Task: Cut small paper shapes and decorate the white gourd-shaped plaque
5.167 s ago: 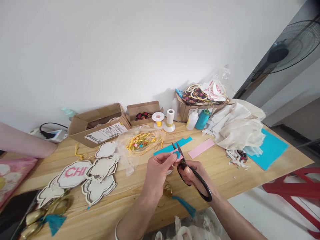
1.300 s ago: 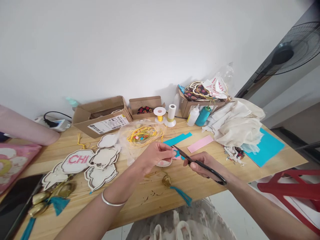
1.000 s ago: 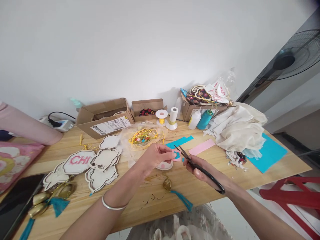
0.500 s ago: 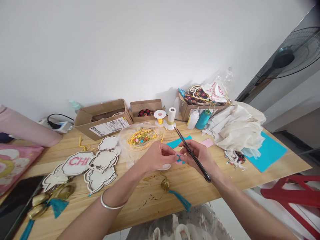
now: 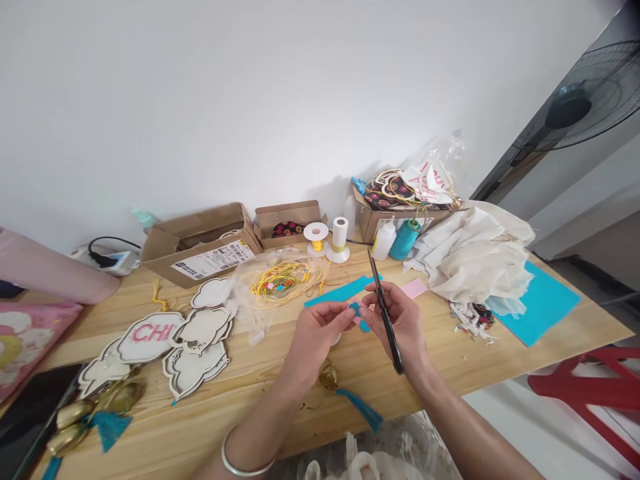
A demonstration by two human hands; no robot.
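Between the fingertips of both hands is a small blue cut-out piece, with a bit of pink beside it. My left hand pinches its left side, fingers closed. My right hand touches the piece with its fingertips and also keeps black-handled scissors in its grip, blades pointing up and away. Behind the hands lie a blue strip and a pink strip. A brass bell with a blue tassel rests on the table nearer to me.
Left are cloud-shaped plaques, tasselled bells and a phone. Along the wall stand an open carton, spools, a glue bottle and teal thread. Crumpled white cloth and a blue sheet lie right.
The scissors in my right hand stand more upright. My left forearm has shifted right and down in view, while both hands stay together at the blue piece. The view has shifted slightly.
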